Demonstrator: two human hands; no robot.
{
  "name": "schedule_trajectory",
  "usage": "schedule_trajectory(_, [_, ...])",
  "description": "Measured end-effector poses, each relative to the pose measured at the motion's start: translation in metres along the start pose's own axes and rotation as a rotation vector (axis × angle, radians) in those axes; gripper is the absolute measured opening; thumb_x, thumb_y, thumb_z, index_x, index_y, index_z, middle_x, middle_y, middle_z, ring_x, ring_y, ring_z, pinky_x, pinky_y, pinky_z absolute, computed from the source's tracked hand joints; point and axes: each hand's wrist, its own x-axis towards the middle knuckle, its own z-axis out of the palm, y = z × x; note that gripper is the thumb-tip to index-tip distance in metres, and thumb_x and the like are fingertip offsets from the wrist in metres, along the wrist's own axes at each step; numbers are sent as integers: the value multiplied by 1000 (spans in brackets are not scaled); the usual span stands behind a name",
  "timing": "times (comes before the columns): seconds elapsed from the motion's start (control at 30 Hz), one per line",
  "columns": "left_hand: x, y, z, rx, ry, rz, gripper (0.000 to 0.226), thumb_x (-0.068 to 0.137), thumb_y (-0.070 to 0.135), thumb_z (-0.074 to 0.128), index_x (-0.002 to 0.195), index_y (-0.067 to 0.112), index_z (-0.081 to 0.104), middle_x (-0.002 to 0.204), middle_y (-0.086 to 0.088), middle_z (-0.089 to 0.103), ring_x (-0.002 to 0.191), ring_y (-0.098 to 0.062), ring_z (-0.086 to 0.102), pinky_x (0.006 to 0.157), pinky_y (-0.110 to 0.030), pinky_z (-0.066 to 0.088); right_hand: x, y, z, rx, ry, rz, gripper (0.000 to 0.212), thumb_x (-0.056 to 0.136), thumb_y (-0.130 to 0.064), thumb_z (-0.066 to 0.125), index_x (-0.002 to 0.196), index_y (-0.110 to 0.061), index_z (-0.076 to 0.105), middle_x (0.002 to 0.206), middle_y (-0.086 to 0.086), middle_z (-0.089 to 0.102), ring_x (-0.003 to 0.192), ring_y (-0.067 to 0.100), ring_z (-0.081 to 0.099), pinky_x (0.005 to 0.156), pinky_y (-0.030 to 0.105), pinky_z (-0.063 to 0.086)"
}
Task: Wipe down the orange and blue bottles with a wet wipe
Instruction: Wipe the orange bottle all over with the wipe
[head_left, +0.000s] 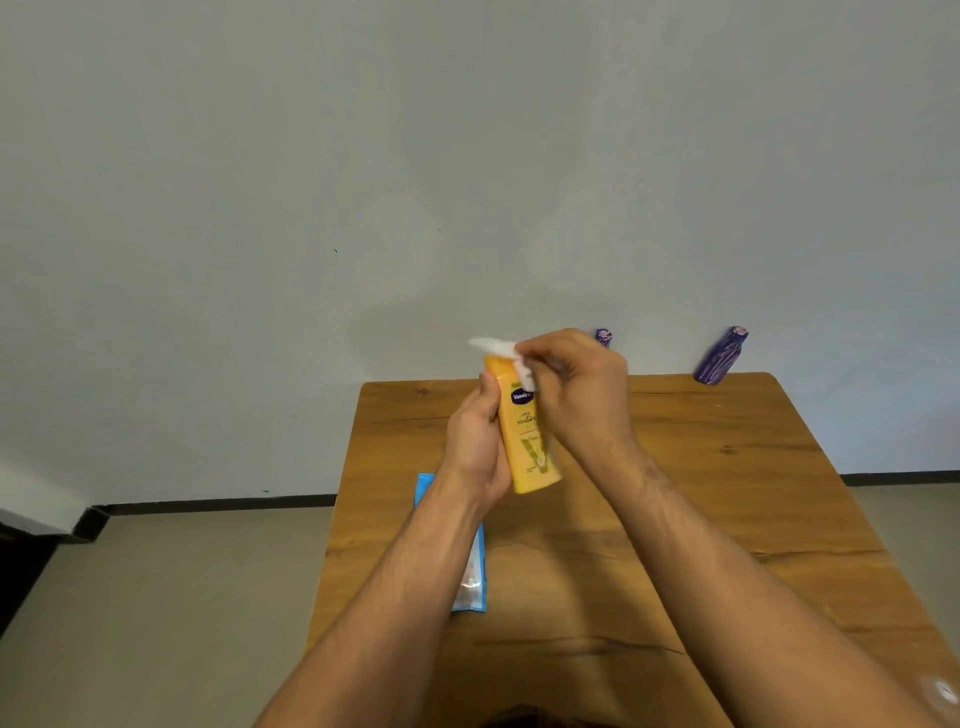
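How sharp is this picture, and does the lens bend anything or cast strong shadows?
Head view: the wet wipe in the right hand is smeared by motion; the orange bottle in the left hand has a fairly sharp label. The wide lens splays the table edges and seems to tilt the far blue bottle. The light is soft, with faint arm shadows on the table.

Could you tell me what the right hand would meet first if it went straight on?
Likely the top of the orange Vaseline bottle, gripped by the left hand; the wet wipe in the right hand seems to touch it.
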Motion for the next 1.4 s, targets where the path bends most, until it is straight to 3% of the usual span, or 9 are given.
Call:
schedule_trajectory(0.17, [1, 2, -3, -5, 12, 18, 40, 106, 24, 38, 130, -2, 57, 118, -24, 64, 106, -32, 67, 86, -39, 57, -12, -7, 0, -60, -129, -201, 22, 82, -2, 70, 98, -14, 79, 95, -1, 73, 93, 19, 67, 86, 33, 54])
schedule_trajectory(0.33, [-3, 4, -6, 105, -31, -16, 59, 105, 46, 32, 126, -1, 60, 106, -19, 70, 92, -29, 68, 85, -44, 54, 15, 25, -23, 21, 92, 458, 12, 89, -13, 69, 92, -24, 73, 87, -15, 70, 80, 2, 64, 82, 35, 57])
schedule_trajectory(0.53, [2, 9, -7, -10, -60, -91, 59, 106, 48, 28, 115, 5, 68, 106, -18, 68, 93, -30, 66, 87, -46, 50, 18, -3, -26, 757, 34, 801, 15, 95, -2, 54, 92, 1, 68, 81, 18, 63, 72, 30, 58, 60, 37, 47])
schedule_trajectory(0.73, [0, 11, -5, -154, -105, -146, 51, 105, 39, 32, 134, 4, 57, 122, -17, 66, 119, -33, 60, 111, -47, 39, -7, 0, -15, -187, -226, -161, 34, 90, -17, 50, 110, -9, 76, 115, 4, 70, 107, 22, 61, 92, 33, 51])
schedule_trajectory(0.9, [-8, 18, -4, -129, -207, -128, 32, 85, 22, 54, 111, 3, 60, 93, -14, 63, 88, -25, 66, 87, -37, 51, -20, -7, -11, -269, -315, -448, 28, 87, -21, 55, 100, -11, 78, 106, 6, 72, 97, 31, 67, 76, 38, 58])
schedule_trajectory(1.07, [-7, 16, -5, -116, -154, -120, 36, 94, 23, 49, 120, 3, 63, 106, -16, 68, 106, -30, 62, 103, -43, 43, -9, -1, -9, -224, -154, -349, 22, 87, -8, 65, 105, -5, 77, 113, 11, 73, 105, 33, 68, 86, 44, 58])
schedule_trajectory(1.17, [-7, 18, -11, -161, -130, -150, 34, 103, 28, 39, 106, 7, 65, 92, -9, 67, 90, -21, 66, 89, -33, 51, -23, 4, -4, -206, -346, -578, 21, 94, -7, 64, 111, -4, 76, 122, 12, 71, 116, 29, 66, 98, 41, 56])
schedule_trajectory(1.3, [-10, 18, -11, -134, -147, -181, 49, 105, 39, 36, 131, 4, 60, 114, -16, 68, 111, -31, 62, 106, -45, 42, -9, 15, -17, -173, -223, -362, 34, 83, 2, 76, 116, -7, 75, 127, 11, 70, 119, 26, 65, 97, 45, 55])
schedule_trajectory(1.4, [-10, 24, -16, -118, -162, -245, 46, 100, 31, 39, 119, -3, 62, 93, -14, 68, 85, -26, 70, 79, -32, 58, -31, 10, -12, -202, -426, -692, 25, 90, -3, 71, 115, -7, 76, 130, 11, 68, 124, 24, 63, 101, 40, 54])
